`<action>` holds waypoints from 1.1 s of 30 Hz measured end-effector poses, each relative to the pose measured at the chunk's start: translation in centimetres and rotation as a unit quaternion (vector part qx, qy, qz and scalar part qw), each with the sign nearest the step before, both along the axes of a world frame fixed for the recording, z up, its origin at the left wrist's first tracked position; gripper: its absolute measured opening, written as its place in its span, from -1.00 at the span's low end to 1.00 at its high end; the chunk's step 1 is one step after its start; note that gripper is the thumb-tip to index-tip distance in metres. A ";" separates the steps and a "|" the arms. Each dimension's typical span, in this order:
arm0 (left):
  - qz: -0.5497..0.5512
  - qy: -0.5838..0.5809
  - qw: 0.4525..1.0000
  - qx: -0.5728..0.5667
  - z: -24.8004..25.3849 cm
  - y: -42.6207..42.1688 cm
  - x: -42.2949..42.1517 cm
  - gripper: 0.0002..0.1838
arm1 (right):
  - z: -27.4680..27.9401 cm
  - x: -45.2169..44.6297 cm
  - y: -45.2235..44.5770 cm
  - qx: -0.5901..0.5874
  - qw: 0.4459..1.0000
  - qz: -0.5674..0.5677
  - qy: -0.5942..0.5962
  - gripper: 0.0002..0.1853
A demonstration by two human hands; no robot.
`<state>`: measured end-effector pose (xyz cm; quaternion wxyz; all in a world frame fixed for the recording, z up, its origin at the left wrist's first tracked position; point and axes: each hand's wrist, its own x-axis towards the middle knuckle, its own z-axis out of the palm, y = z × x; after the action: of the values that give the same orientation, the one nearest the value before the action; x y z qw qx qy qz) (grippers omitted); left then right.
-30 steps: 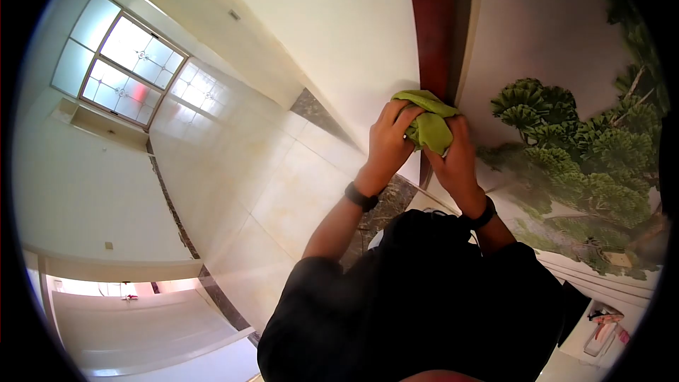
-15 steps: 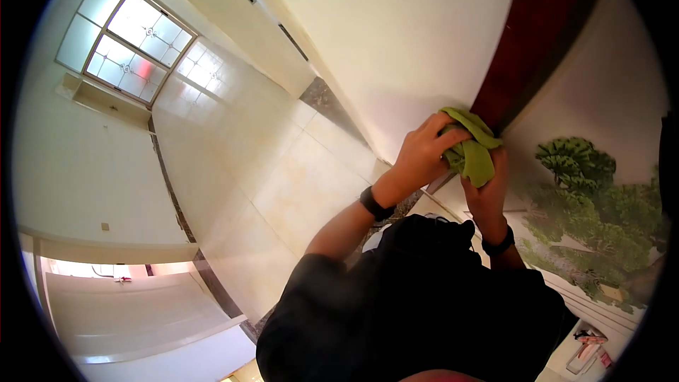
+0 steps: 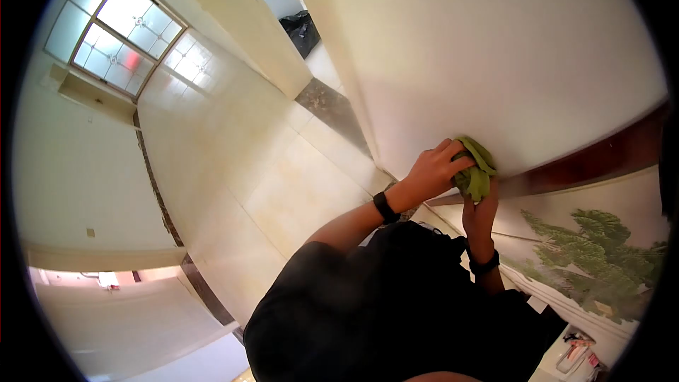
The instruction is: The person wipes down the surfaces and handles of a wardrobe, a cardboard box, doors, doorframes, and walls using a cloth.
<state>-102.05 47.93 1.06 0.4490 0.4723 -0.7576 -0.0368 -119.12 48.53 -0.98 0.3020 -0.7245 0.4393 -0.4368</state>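
A crumpled green cloth [image 3: 478,175] is bunched between my two hands, close to a white wall [image 3: 481,49] and the end of a dark red-brown strip [image 3: 587,166]. My left hand [image 3: 435,172] grips the cloth from the left, its fingers curled over the top. Below it, my right hand [image 3: 480,213] holds the cloth's lower right side, with the fingers mostly hidden behind the folds. I cannot tell whether the cloth touches the wall. Dark bands circle both wrists.
Pale floor tiles [image 3: 283,170] stretch left towards a window [image 3: 127,28]. A black bag [image 3: 300,34] shows through a doorway. A tree picture [image 3: 601,247] covers the wall at right. Small items [image 3: 576,357] sit in a white container at lower right.
The view has turned, so the red-brown strip lies flatter and a black bag shows through the doorway. My hands and the cloth appear slightly lower in view, with both still gripping it.
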 end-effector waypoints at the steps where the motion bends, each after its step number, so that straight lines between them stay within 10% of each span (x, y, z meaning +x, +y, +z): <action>1: 0.005 0.003 1.000 0.016 -0.2 0.0 1.4 -0.58 | -0.2 1.4 -0.4 -0.004 1.000 0.019 -0.002 -0.45; 13: 0.070 0.086 0.993 -0.038 0.9 -3.7 18.1 -0.50 | 5.4 19.5 -3.5 0.043 0.998 0.034 0.030 -0.47; 23: -0.043 0.143 0.982 -0.118 4.2 -4.3 12.9 -0.50 | 3.7 15.1 -1.7 -0.047 0.995 -0.077 -0.051 -0.53; 33: -0.194 0.001 0.980 -0.052 -3.2 -4.3 8.8 -0.62 | -5.2 9.4 0.6 0.036 0.993 -0.080 -0.077 -0.52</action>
<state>-93.22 43.64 -2.16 0.4579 0.2923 -0.8354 -0.0841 -109.76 49.15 -6.19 0.3252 -0.6401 0.4869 -0.4975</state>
